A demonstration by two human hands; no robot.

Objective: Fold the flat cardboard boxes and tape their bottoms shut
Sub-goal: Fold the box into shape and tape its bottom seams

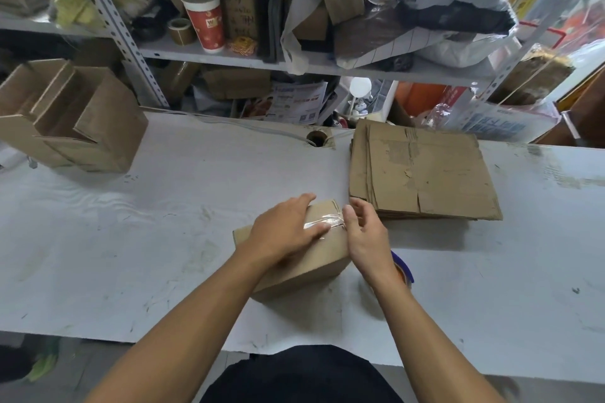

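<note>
Both hands meet on a folded box [304, 255]: left hand [288, 232] presses flat on clear tape [322, 224], right hand [365, 235] curls at its right edge. Flat cardboard stack [422, 173] lies just beyond the right hand.

Both forearms reach forward from the bottom of the view, bare to past the elbows, and converge toward the middle. The left hand [288, 232] lies palm down with its 4 fingers straight and close together, pointing right and slightly away from the body, pressing flat; the thumb angles away toward the far side. The left wrist is nearly straight with the forearm. The right hand [363, 235] stands more on edge, back of the hand facing right, wrist bent slightly inward. Its fingers are curled, thumb and fingertips drawn together in a pinch just beside the left fingertips. The 2 hands nearly touch.
</note>
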